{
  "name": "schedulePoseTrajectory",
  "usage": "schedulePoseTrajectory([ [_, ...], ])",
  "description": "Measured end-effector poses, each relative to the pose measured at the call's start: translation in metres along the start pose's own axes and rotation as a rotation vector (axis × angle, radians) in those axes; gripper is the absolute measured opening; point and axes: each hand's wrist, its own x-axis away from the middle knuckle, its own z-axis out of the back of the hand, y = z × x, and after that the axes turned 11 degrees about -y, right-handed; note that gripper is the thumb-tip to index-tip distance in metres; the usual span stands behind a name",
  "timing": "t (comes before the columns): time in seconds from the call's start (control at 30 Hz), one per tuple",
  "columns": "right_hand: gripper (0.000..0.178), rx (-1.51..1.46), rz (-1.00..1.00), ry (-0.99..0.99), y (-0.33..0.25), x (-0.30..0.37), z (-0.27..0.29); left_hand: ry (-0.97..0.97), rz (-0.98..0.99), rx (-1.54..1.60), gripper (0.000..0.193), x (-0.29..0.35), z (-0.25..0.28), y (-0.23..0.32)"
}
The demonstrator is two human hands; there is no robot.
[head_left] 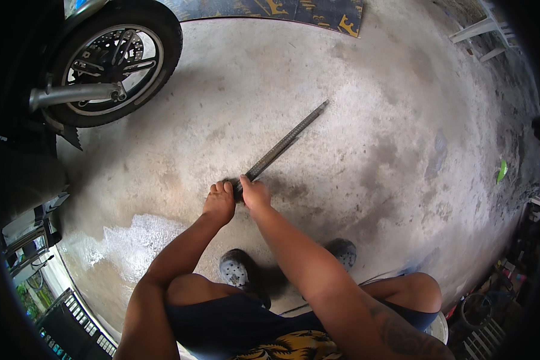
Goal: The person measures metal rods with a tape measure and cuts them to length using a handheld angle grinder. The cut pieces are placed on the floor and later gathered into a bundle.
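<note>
A long, straight, dark metal bar (288,139) with a ridged surface runs from my hands up and to the right over the concrete floor (390,120). A narrower dark line lies along its lower right side; I cannot tell whether it is a shadow or another strip. My left hand (221,201) is closed at the near end of the bar, fingers curled over it. Close beside it on the right, my right hand (256,195) grips the bar, its thumb along the top. The bar's nearest end is hidden between both hands.
At the upper left stands a motorcycle wheel (173,45) with a black tyre. A dark printed board (318,13) lies at the top. A wet patch (132,240) shines left of my feet. A white plastic chair (477,29) is at the upper right, with a green leaf (502,171) below.
</note>
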Motion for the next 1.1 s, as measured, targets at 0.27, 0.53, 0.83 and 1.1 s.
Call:
schedulePoseTrajectory([
  [0.27, 0.057, -0.429, -0.121, 0.153, -0.047, 0.053, -0.027, 0.098, -0.125, -0.143, 0.036, -0.011, -0.021, -0.018],
  [0.53, 0.059, -0.656, -0.077, 0.156, -0.052, 0.042, -0.022, 0.026, -0.267, 0.132, 0.046, 0.003, 0.02, -0.006],
  [0.83, 0.032, -1.095, 0.484, -0.103, -0.219, 0.15, 0.114, 0.328, -0.537, 0.608, 0.06, 0.059, 0.197, 0.111],
  [1.1, 0.04, -0.648, 1.211, -0.137, -0.449, 0.326, 0.259, 0.813, -0.91, 0.763, 0.064, 0.116, 0.441, 0.271],
])
